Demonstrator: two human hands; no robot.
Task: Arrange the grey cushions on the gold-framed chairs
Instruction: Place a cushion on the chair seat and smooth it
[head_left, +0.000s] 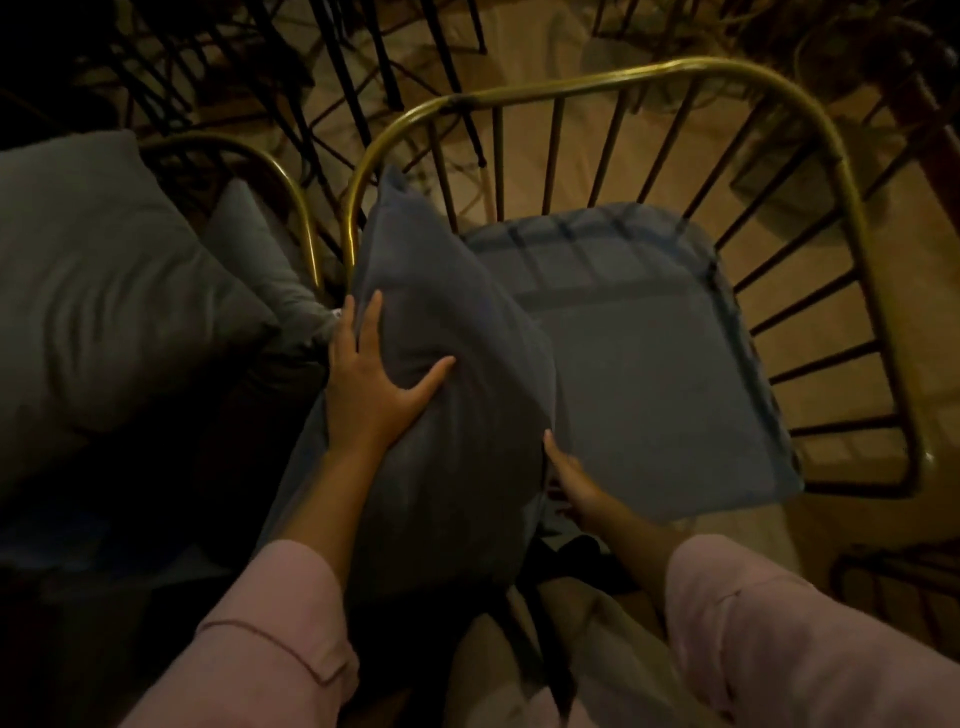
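Note:
A gold-framed chair (675, 73) with dark spindles stands in front of me, with a flat grey seat cushion (654, 374) lying on its seat. A plump grey pillow cushion (447, 312) stands on edge along the chair's left side. My left hand (374, 384) presses flat against the pillow's left face, fingers spread. My right hand (576, 483) grips the pillow's lower right edge, where it meets the seat cushion. A second gold-framed chair (291, 182) at the left carries a large grey cushion (93, 291) and a smaller one (260, 249).
Black metal chair legs (363, 78) crowd the floor behind both chairs. A dark frame (883, 571) sits low at the right. The floor is tan and dimly lit. My pink sleeves (779, 649) fill the bottom of the view.

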